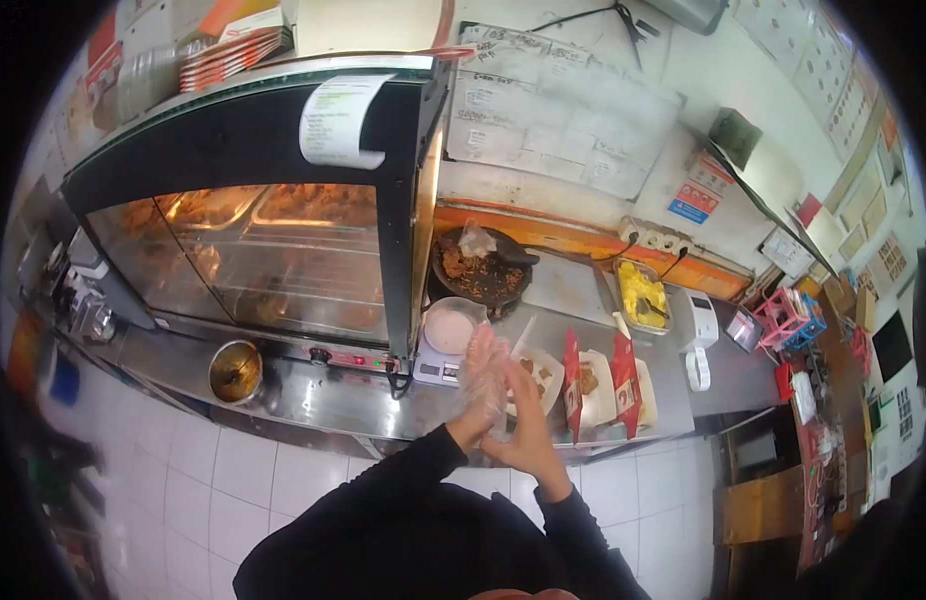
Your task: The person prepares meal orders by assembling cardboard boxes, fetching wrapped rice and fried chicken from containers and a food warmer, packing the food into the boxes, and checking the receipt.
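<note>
My left hand (481,378) is raised over the counter's front edge in a loose, clear plastic glove, fingers stretched upward. My right hand (531,432) is bare and grips the glove at its side and near the wrist. Just beyond them, a round tub of pale pinkish-white contents (448,328) sits on a small scale (436,370). Partly behind my right hand is an open paper box (548,372) with brown food pieces. To its right stand two more open food boxes with red lids (575,395) folded up.
A dark stone mortar (498,285) holds brown crumbs and a pestle. Behind the boxes is a tray of yellow food (640,296). A glass-fronted warmer (283,250) fills the left, with a metal pot (235,372) before it. A white label printer (697,320) stands right.
</note>
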Motion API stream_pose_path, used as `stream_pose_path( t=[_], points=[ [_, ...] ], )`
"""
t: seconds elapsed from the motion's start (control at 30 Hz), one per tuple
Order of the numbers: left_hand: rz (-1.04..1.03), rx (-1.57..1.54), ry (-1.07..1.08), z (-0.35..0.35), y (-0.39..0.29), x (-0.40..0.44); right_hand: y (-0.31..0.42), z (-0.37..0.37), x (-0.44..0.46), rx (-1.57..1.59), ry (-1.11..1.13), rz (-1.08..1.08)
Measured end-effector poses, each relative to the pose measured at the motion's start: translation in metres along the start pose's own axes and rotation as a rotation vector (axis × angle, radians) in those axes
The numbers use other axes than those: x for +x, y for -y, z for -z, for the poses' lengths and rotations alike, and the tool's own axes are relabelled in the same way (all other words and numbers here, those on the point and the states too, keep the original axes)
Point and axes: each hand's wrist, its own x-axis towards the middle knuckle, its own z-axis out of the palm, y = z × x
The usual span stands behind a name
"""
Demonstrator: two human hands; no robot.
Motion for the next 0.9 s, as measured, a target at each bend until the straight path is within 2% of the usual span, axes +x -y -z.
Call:
stream_pose_path(
  t=[0.07, 0.1, 0.13, 0.17, 0.2, 0.27, 0.3, 0.33, 0.37, 0.43, 0.47, 0.53, 0.6, 0.63, 0.67, 0.7, 0.73, 0.77, 0.83, 0.9],
  points=[
    [0.200, -0.409, 0.003, 0.009, -0.008, 0.013, -0.010, -0.003, 0.007, 0.057, 0.124, -0.019],
    [0.194, -0.400, -0.006, 0.013, -0.006, 0.012, -0.020, -0.010, 0.011, 0.069, 0.129, -0.014],
    [0.211, -0.386, 0.057, 0.018, -0.001, 0.007, -0.036, -0.018, 0.018, 0.046, 0.011, -0.038],
    [0.129, -0.156, 0.138, 0.022, 0.005, -0.003, -0.052, -0.026, 0.025, 0.021, -0.107, -0.062],
    [0.034, 0.069, 0.199, 0.024, 0.007, -0.013, -0.068, -0.033, 0.033, 0.028, -0.103, -0.055],
    [-0.167, 0.514, 0.256, 0.022, -0.016, -0.034, -0.100, -0.045, 0.055, 0.523, -0.068, -0.201],
    [-0.179, 0.666, 0.376, 0.027, -0.032, -0.040, -0.114, -0.048, 0.071, 0.527, -0.055, -0.195],
    [-0.186, 0.818, 0.496, 0.035, -0.044, -0.043, -0.129, -0.051, 0.089, 0.628, -0.058, -0.304],
    [-0.182, 0.818, 0.479, 0.046, -0.053, -0.043, -0.144, -0.053, 0.110, 0.727, -0.060, -0.418],
    [-0.285, 0.762, 0.759, 0.073, -0.068, -0.042, -0.186, -0.056, 0.170, 0.830, -0.107, -0.632],
    [-0.287, 0.764, 0.747, 0.090, -0.075, -0.041, -0.190, -0.064, 0.198, 0.740, -0.162, -0.625],
    [0.402, 0.379, 0.657, 0.130, -0.089, -0.039, -0.197, -0.086, 0.239, 0.653, -0.214, -0.607],
    [0.181, 0.539, 0.424, 0.173, -0.085, -0.042, -0.212, -0.124, 0.265, -0.205, -0.393, 0.100],
    [0.180, 0.562, 0.308, 0.186, -0.099, -0.043, -0.228, -0.150, 0.276, -0.150, -0.341, 0.185],
    [0.179, 0.583, 0.192, 0.197, -0.112, -0.043, -0.240, -0.174, 0.280, -0.091, -0.224, 0.176],
    [0.166, 0.547, 0.073, 0.213, -0.113, -0.046, -0.236, -0.197, 0.274, -0.060, -0.132, 0.001],
    [0.145, 0.510, -0.045, 0.227, -0.114, -0.049, -0.253, -0.220, 0.274, -0.191, -0.092, 0.130],
    [0.122, 0.514, -0.048, 0.239, -0.117, -0.050, -0.262, -0.239, 0.270, -0.108, -0.069, 0.085],
    [0.060, 0.544, -0.220, 0.256, -0.130, -0.049, -0.270, -0.256, 0.263, -0.131, 0.060, -0.020],
    [-0.010, 0.557, -0.264, 0.269, -0.146, -0.039, -0.263, -0.264, 0.261, -0.185, 0.159, -0.092]
  ],
)
